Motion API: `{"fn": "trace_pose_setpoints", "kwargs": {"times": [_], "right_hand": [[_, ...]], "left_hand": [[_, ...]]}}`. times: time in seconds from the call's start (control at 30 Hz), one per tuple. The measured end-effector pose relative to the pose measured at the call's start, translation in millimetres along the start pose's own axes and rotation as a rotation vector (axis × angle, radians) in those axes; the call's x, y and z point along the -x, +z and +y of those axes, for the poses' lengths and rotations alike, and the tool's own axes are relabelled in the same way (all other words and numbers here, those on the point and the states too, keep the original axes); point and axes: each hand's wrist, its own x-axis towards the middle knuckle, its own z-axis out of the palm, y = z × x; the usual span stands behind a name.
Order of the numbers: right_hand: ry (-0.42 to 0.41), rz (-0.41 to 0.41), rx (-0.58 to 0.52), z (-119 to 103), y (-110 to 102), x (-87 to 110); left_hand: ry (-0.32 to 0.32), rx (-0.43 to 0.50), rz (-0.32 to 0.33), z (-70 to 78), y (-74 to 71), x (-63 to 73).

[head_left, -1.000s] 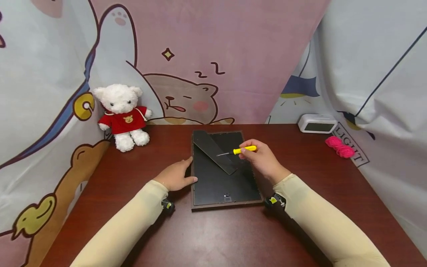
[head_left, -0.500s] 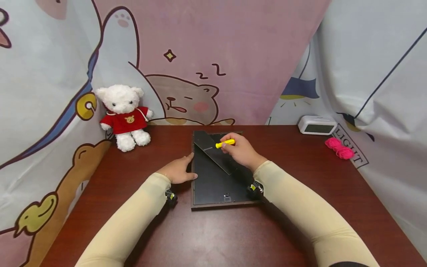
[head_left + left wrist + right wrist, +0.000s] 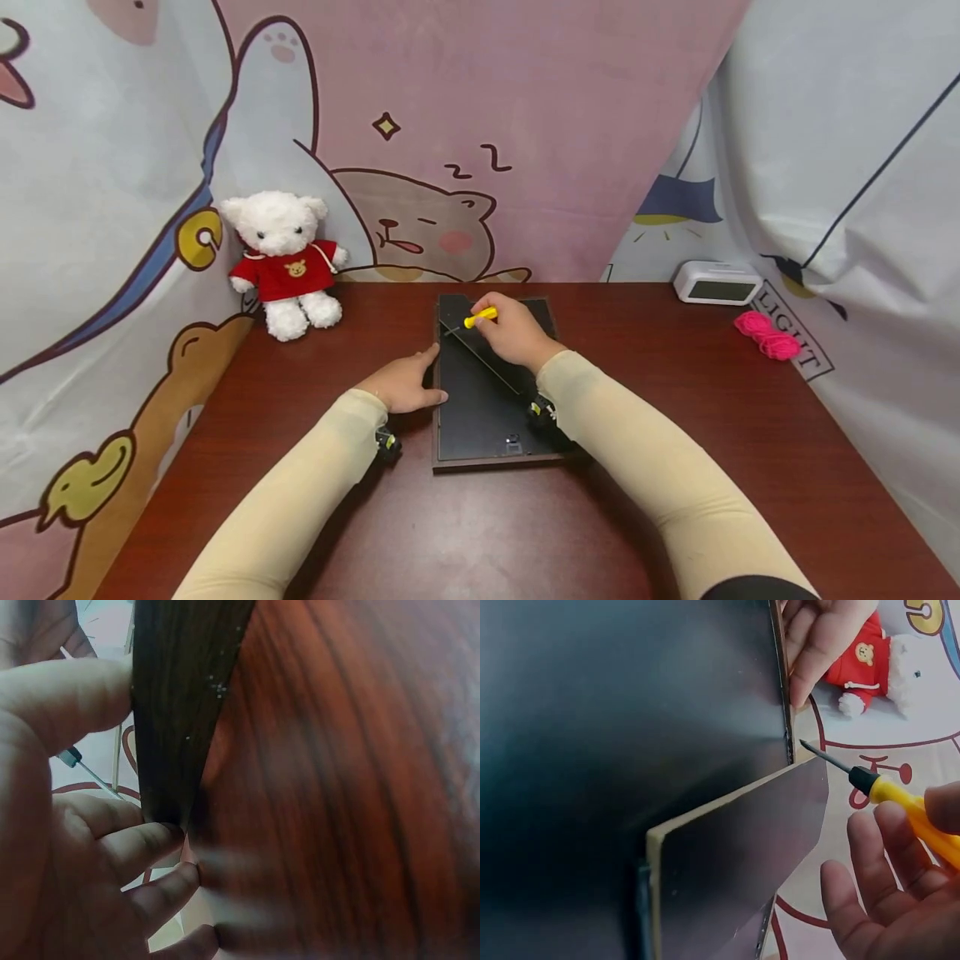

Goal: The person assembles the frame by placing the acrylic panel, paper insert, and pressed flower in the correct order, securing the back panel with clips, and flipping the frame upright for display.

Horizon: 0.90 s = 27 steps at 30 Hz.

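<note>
A picture frame (image 3: pixel 480 425) with a black back lies face down on the table. Its strut (image 3: pixel 742 862), a flat dark board with a pale edge, stands slanted across the upper part. Between thumb and fingers, my right hand (image 3: pixel 516 335) holds a small screwdriver (image 3: pixel 482 317) by its yellow handle. Its thin metal tip points at the frame's left edge, close to the strut's upper end. At that same edge rests my left hand (image 3: pixel 405 383), fingers spread and fairly straight, thumb against the rim in the left wrist view.
On the back left of the table sits a white teddy bear (image 3: pixel 288 275) in a red top. At the back right stand a white digital clock (image 3: pixel 718 283) and a bundle of pink yarn (image 3: pixel 767 336). Printed cloth (image 3: pixel 600 100) hangs around the table.
My right hand has moved left across the frame with the screwdriver, bringing the tip from over the strut to the left edge. The left hand has stayed at the edge.
</note>
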Motion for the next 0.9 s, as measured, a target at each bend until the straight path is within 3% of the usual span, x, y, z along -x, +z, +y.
{"fn": "trace_pose_setpoints", "kwargs": {"times": [0.37,0.6,0.9], "right_hand": [[0.009,-0.025,0.171,-16,6,0.0],[-0.002,-0.030,0.172,-10,3,-6.5],[0.047,-0.029,0.104,2,0,-12.1]], "left_hand": [[0.004,-0.013,-0.001,1.5,1.0,-1.7],[0.004,-0.003,-0.004,1.8,-0.1,-1.1],[0.004,-0.009,-0.002,2.1,-0.7,0.4]]}}
